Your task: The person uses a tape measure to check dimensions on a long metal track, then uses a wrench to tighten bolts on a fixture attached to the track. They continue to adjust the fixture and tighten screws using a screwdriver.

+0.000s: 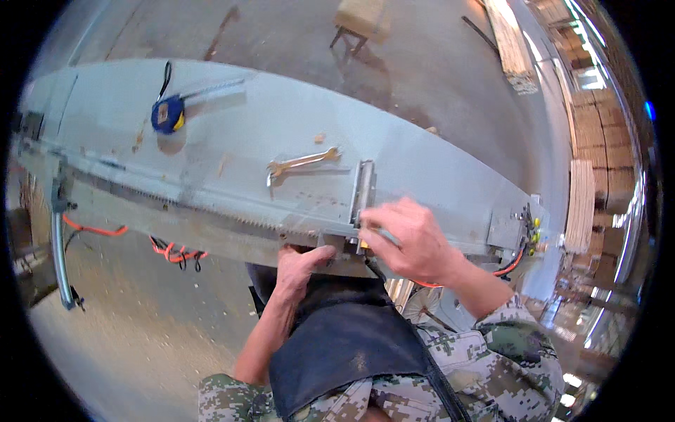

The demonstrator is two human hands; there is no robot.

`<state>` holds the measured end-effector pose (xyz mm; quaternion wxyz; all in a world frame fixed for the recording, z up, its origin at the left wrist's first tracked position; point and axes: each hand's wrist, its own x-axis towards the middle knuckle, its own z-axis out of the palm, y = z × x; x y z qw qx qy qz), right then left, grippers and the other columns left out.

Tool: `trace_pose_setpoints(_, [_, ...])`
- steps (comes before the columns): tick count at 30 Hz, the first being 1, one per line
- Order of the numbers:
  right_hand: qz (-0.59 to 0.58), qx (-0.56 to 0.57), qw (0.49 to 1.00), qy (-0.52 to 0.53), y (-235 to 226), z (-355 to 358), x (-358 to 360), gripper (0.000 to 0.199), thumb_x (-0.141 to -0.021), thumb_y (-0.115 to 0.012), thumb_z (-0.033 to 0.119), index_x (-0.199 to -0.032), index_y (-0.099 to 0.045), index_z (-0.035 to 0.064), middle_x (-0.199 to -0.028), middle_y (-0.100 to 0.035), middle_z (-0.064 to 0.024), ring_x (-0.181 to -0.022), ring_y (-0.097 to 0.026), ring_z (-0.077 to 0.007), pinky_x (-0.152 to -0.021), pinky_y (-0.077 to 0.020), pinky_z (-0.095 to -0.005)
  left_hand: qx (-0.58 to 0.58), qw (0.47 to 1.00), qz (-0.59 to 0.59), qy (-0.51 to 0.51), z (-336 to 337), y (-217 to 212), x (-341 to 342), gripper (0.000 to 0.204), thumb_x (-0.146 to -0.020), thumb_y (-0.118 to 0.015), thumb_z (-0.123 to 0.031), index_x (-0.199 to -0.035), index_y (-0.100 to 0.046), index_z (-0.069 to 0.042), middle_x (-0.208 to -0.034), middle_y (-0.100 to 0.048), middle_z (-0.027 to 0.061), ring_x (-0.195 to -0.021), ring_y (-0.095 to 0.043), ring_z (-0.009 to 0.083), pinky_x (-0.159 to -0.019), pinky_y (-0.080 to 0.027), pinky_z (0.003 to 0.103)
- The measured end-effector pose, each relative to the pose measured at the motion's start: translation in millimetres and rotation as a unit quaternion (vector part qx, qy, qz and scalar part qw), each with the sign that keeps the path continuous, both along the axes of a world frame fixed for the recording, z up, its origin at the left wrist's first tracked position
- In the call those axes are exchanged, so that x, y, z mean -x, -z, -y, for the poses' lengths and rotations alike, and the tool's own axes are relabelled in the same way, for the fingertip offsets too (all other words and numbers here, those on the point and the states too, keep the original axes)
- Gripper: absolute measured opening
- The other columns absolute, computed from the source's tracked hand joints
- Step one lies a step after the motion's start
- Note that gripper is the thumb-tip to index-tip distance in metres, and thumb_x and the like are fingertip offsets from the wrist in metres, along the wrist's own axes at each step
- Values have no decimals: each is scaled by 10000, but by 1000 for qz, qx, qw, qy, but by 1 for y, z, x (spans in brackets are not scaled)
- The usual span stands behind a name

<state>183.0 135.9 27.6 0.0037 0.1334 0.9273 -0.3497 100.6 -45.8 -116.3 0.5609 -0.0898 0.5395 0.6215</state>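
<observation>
My left hand (299, 269) is at the near edge of a long grey metal machine table (232, 162), its thumb bent over a small grey metal block (336, 246) and its other fingers partly hidden under the edge. What they grip does not show clearly. To its right, my right hand (411, 238) is closed in a pinch beside an upright metal bar fitting (364, 186); motion smears the fingertips, and anything in them is hidden. An open-end wrench (306, 162) lies behind the hands. Farther left rests a blue and yellow tape measure (167, 114) with its blade pulled out.
A toothed strip (211, 211) runs along the table's front. Orange hoses (176, 252) hang below it. At the right end sits a metal box fitting (506, 232). Stacked timber (598, 141) stands at the far right, and a stool (360, 21) on the floor beyond.
</observation>
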Motion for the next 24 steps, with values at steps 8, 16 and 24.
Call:
trace_pose_setpoints(8, [176,386,892,156,68,66,-105,419,-954,-664,232,-1264,-608,-45,-1143,-700,-164,-1016,-673,-216,-912,-519,-332,35,998,37,48,2,-6,4,375,-759,-807,-93,-1094,-659,-12,-963,-692,71,-812,-664,190,-702,-547,328])
trace_pose_setpoints(16, [-73,487,756,432,138,134,-69,327,-1001,-624,226,-1167,-631,-55,-1042,-694,-77,-979,-631,-165,-936,-488,-326,-7,990,67,123,10,9,15,340,-833,-737,-62,-1154,-642,-6,-1005,-700,95,-845,-688,214,-683,-543,332])
trace_pose_setpoints(24, [-197,397,656,611,130,162,-40,300,-927,-730,242,-1046,-653,-22,-943,-680,-69,-878,-641,-152,-792,-521,-307,-120,964,132,198,17,34,21,443,-918,-654,-96,-1336,-533,-14,-1251,-650,138,-1138,-646,309,-970,-551,509])
